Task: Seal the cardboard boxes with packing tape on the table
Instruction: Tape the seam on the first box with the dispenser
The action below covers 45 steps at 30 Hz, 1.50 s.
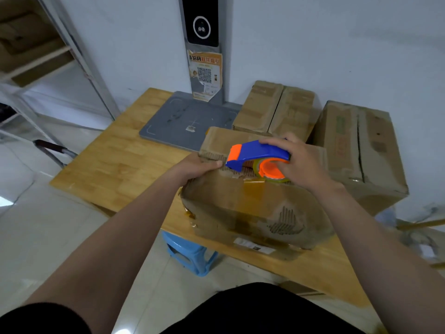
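Note:
A worn cardboard box [250, 208] stands at the near edge of the wooden table [115, 160], with brown tape running down its front face. My right hand [301, 162] grips a blue and orange tape dispenser [258, 156] on the box's top seam; the tape roll [271, 171] sits under its handle. My left hand [199, 166] holds the box's top left edge, thumb and fingers curled over the flap.
Two narrow boxes [277, 109] lie at the back of the table and a bigger box [361, 150] stands on the right. A grey scanner base [185, 119] with an upright post sits behind. Under the table is a blue stool [192, 254]. Metal shelving [48, 68] stands at left.

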Tool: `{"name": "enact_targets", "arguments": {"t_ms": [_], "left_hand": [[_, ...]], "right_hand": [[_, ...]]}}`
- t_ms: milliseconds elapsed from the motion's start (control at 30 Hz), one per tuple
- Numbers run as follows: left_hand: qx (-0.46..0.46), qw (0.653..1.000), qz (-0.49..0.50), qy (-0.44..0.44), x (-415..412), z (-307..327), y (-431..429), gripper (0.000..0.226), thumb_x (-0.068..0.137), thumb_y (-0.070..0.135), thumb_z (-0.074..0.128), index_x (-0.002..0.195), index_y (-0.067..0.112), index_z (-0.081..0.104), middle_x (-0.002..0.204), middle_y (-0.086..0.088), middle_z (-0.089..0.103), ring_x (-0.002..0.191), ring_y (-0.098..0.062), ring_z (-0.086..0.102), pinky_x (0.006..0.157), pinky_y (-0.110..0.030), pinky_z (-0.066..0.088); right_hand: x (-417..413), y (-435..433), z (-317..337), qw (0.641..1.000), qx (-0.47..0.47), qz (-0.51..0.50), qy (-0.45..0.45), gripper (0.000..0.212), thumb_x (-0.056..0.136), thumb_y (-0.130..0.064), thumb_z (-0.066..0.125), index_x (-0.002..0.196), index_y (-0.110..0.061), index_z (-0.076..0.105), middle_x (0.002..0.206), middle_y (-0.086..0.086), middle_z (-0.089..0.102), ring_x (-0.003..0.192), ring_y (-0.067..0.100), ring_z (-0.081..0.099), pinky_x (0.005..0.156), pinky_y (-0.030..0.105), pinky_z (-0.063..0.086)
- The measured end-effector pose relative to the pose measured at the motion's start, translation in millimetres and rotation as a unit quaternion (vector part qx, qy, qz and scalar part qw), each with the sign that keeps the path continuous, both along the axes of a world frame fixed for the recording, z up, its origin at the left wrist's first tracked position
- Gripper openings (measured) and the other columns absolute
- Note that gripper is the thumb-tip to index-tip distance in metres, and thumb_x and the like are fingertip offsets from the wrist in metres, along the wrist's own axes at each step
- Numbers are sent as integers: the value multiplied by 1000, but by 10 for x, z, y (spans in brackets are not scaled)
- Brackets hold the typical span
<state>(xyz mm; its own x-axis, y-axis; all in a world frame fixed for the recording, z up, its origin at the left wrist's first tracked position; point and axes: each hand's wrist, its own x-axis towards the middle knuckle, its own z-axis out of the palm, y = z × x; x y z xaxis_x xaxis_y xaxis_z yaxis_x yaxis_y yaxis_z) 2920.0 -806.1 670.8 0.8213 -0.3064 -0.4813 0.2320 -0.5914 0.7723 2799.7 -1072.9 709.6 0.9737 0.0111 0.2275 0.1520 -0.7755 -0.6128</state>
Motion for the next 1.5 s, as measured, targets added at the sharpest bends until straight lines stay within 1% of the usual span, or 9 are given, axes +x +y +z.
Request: {"name": "enact_targets", "arguments": {"t_ms": [167, 300, 433, 533, 700, 867, 1233, 1367, 1500], "left_hand": [[41, 995, 58, -66, -50, 2, -132, 49, 99, 48, 61, 134, 13, 63, 130, -9, 65, 118, -33, 61, 97, -41, 50], [68, 990, 77, -96, -71, -61, -142, 52, 101, 53, 53, 138, 15, 58, 136, -9, 63, 123, -33, 58, 105, -48, 48], [26, 990, 95, -97, -50, -83, -86, 53, 99, 51, 59, 137, 13, 60, 134, -9, 64, 120, -33, 60, 105, -49, 49], [15, 992, 95, -79, -63, -43, -73, 55, 99, 51, 61, 139, 13, 59, 135, -11, 63, 121, -34, 60, 101, -44, 50], [3, 992, 105, -67, -97, -26, -75, 58, 97, 52, 63, 139, 11, 62, 134, -13, 64, 118, -34, 62, 96, -42, 51], [7, 991, 114, -67, -108, -26, -51, 61, 95, 55, 65, 135, 9, 65, 131, -13, 66, 114, -34, 62, 93, -41, 51], [41, 990, 115, -65, -140, 25, -103, 59, 96, 56, 63, 124, 4, 67, 111, -8, 62, 97, -30, 58, 83, -39, 46], [102, 982, 113, -110, -149, 20, -107, 54, 93, 62, 62, 102, 9, 68, 107, -7, 68, 106, -34, 63, 86, -41, 49], [220, 940, 90, -246, -218, 53, -113, 53, 101, 50, 55, 142, 16, 54, 141, -7, 60, 128, -32, 56, 97, -45, 45]], "right_hand": [[-58, 18, 25, 999, 36, 15, 5, 72, 83, 8, 62, 139, -36, 58, 108, -1, 44, 102, -16, 45, 81, 2, 32], [-114, -62, -43, 996, 84, 24, 13, 83, 82, 9, 59, 140, -49, 51, 126, -23, 51, 136, 29, 41, 105, 35, 42], [-87, -54, 68, 998, 50, 35, -2, 80, 78, 14, 59, 133, -43, 57, 103, -6, 48, 98, -6, 50, 71, 7, 37], [-56, -75, 153, 999, 13, 43, -14, 75, 78, 13, 61, 134, -37, 60, 99, -19, 42, 84, -3, 42, 70, 4, 33], [-47, -162, 186, 998, -23, 58, -7, 73, 81, 6, 62, 136, -41, 57, 97, -18, 41, 84, 8, 43, 67, 9, 32], [-156, -417, 156, 999, -5, 42, -9, 78, 78, 10, 60, 134, -44, 58, 103, -6, 47, 91, 18, 51, 74, 36, 44], [-382, -790, 49, 999, -26, 15, -23, 76, 79, 13, 64, 134, -39, 60, 99, -21, 40, 87, 6, 42, 71, 18, 37], [-334, -793, 80, 999, -34, 16, 0, 75, 82, 10, 65, 135, -42, 58, 98, -4, 42, 85, 13, 44, 67, 25, 38], [-315, -763, 92, 999, -38, 14, 15, 75, 82, 7, 65, 134, -47, 56, 100, -2, 43, 89, 18, 48, 70, 41, 46]]}}
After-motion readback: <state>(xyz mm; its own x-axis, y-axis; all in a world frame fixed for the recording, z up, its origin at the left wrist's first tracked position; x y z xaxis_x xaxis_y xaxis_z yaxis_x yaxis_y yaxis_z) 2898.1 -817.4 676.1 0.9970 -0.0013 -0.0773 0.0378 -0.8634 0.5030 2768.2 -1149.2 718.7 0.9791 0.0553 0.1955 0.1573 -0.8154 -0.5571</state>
